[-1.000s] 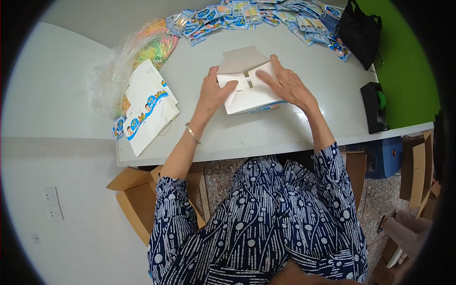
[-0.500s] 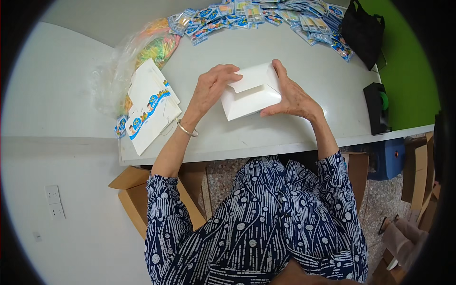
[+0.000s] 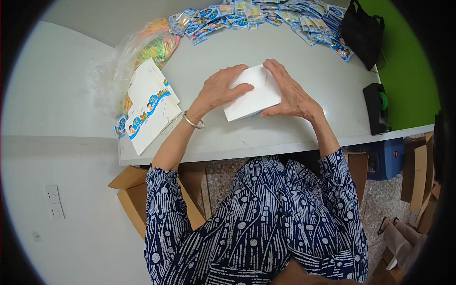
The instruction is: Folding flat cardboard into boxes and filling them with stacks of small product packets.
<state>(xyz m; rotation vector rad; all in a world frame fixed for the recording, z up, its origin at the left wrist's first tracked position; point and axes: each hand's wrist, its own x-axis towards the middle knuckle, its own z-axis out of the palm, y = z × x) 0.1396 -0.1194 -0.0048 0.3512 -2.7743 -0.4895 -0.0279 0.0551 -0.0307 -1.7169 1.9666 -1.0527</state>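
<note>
You are holding a white carton (image 3: 251,95) between both hands on the grey tabletop (image 3: 304,71), directly ahead of your chest. Your left hand (image 3: 219,89) is lying over the carton's left end, fingers spread across its top face and thumb pointing toward the middle; it is pressing flat rather than closing into a fist. Your right hand (image 3: 289,92) is bracing the right end, fingers reaching up along the far edge and palm leaning against the side, so the carton is being clasped from both ends. Its long axis is running from lower left to upper right, slightly tilted to the tabletop's near edge, and a folded flap is showing on the top face between your fingertips (the underside is hidden, so you cannot tell how it is closed there). Both hands are equally near, each touching the carton.

To your left, a stack of flat unfolded cartons (image 3: 149,107) with blue printed bands is lying well apart from the left hand, beside a clear bag of coloured bands (image 3: 149,45). Small blue packets (image 3: 266,12) are spreading along the far edge, and a black bag (image 3: 363,31) and a tape dispenser (image 3: 377,108) are sitting to your right.
</note>
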